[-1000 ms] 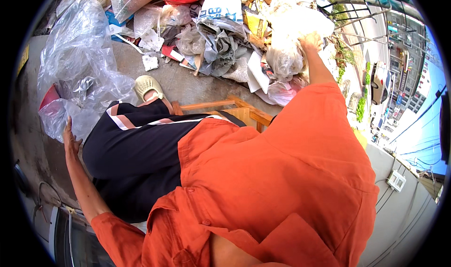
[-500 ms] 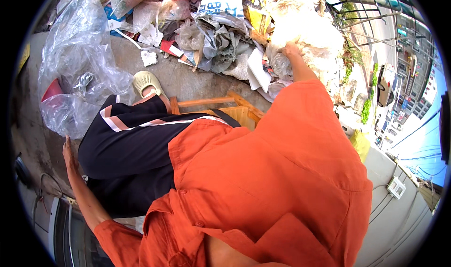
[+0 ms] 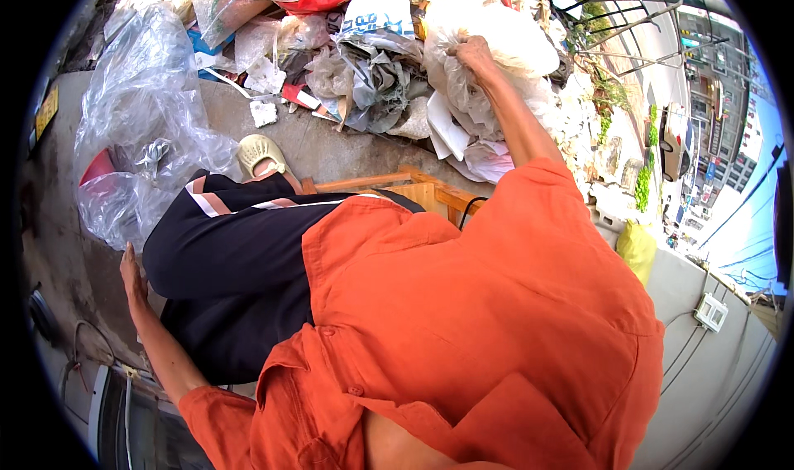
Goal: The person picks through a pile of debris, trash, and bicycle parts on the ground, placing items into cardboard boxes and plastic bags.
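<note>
My right hand reaches out to the waste pile, fingers closed on a pale translucent plastic bag. The bag spreads around and beyond the hand, partly in bright sun. On the left, my left hand hangs beside my knee with its fingers stretched out and nothing visible in them. Just above its fingertips lies the lower edge of a big crumpled clear plastic sheet. A red cone-shaped piece shows through that sheet.
Mixed plastic and paper waste is heaped ahead. Near my shoe lies a small white foam piece. A wooden stool stands by my legs. Metal bars edge the far right, beside a grey wall.
My right hand has moved left and farther out, and the pale plastic bag in it has shifted and bulged up. The left hand stays by the knee.
</note>
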The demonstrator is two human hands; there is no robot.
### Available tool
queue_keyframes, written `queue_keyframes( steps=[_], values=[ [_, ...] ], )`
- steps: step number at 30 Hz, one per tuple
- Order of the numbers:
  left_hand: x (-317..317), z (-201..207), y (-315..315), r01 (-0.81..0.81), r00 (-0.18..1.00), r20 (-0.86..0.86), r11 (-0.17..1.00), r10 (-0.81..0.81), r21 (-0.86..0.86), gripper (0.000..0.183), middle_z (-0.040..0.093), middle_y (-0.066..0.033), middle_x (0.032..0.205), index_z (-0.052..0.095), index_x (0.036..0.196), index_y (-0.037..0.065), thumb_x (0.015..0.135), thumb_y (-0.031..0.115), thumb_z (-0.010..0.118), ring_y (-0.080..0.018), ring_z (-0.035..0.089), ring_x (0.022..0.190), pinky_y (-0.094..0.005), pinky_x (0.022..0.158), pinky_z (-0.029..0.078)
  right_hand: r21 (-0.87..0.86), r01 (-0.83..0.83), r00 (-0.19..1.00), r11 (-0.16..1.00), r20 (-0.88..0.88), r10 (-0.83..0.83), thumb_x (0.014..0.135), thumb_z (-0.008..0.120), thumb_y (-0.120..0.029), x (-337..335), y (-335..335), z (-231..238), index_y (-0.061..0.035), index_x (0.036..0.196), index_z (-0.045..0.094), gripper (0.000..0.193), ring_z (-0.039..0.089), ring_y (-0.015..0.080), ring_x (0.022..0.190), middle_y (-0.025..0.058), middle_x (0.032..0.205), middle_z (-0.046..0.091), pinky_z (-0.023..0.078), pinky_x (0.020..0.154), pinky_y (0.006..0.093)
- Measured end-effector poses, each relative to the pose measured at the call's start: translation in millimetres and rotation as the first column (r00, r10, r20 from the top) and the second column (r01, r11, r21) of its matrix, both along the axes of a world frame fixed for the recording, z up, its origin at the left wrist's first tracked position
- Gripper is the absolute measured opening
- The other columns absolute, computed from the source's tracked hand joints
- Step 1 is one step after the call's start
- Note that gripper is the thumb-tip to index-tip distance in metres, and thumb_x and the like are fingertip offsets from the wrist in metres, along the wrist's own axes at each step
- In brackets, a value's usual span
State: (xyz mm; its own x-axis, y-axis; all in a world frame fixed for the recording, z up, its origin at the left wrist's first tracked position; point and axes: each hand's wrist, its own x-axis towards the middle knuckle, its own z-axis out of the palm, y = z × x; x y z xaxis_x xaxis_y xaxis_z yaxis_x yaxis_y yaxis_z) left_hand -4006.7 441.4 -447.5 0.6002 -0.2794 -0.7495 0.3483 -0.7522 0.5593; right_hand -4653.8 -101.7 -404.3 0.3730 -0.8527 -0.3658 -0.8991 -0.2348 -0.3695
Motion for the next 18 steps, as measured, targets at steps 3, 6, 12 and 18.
queue_keyframes(
  steps=[3, 6, 12, 18],
  values=[
    [-8, 10, -21, 0.068, 0.995, 0.075, 0.997, -0.07, 0.034, 0.066, 0.02, -0.0135, 0.134, 0.027, 0.127, 0.003, 0.08, 0.045, 0.045, -0.0288, 0.015, 0.125, -0.0495, 0.096, 0.018, 0.337, 0.316, 0.684, 0.887, 0.567, -0.459, 0.066, 0.061, -0.002, 55, -6, 44, 0.001, 0.088, 0.057, 0.023, 0.058, 0.0206, 0.066, 0.0143, 0.081, 0.059, 0.048, 0.057, 0.0288],
    [9, -5, -8, -0.071, 0.997, -0.013, 0.997, 0.071, 0.039, 0.066, 0.02, -0.0133, 0.135, 0.026, 0.128, 0.005, 0.079, 0.045, 0.046, -0.0296, 0.014, 0.125, -0.0513, 0.095, 0.017, 0.567, 0.168, 0.358, 0.806, 0.727, -0.586, 0.073, 0.059, -0.015, 136, -12, 79, -0.0022, 0.113, 0.047, 0.043, 0.053, 0.0289, 0.091, 0.01, 0.092, 0.059, 0.045, 0.078, 0.0407],
    [1, 1, -9, 0.067, 0.998, 0.008, 0.994, -0.068, 0.084, 0.063, 0.024, -0.0118, 0.133, 0.03, 0.127, 0.008, 0.079, 0.046, 0.045, -0.0317, 0.018, 0.123, -0.0553, 0.093, 0.017, 0.402, 0.066, 0.309, 0.913, 0.862, -0.402, 0.071, 0.056, 0.002, 243, -1, 132, -0.001, 0.084, 0.058, 0.013, 0.051, 0.0106, 0.062, 0.0022, 0.072, 0.056, 0.042, 0.053, 0.0222],
    [-25, 45, -33, 0.076, 0.968, 0.223, 0.98, -0.117, 0.184, 0.061, 0.045, -0.0081, 0.116, 0.039, 0.122, 0.006, 0.079, 0.048, 0.047, -0.0242, 0.04, 0.107, -0.0399, 0.087, 0.033, 0.565, -0.073, 0.114, 0.822, 0.823, -0.556, 0.074, 0.05, 0.006, 189, -9, 92, 0.003, 0.1, 0.053, 0.027, 0.055, 0.0151, 0.076, 0.008, 0.088, 0.058, 0.046, 0.069, 0.0247]
  ],
)
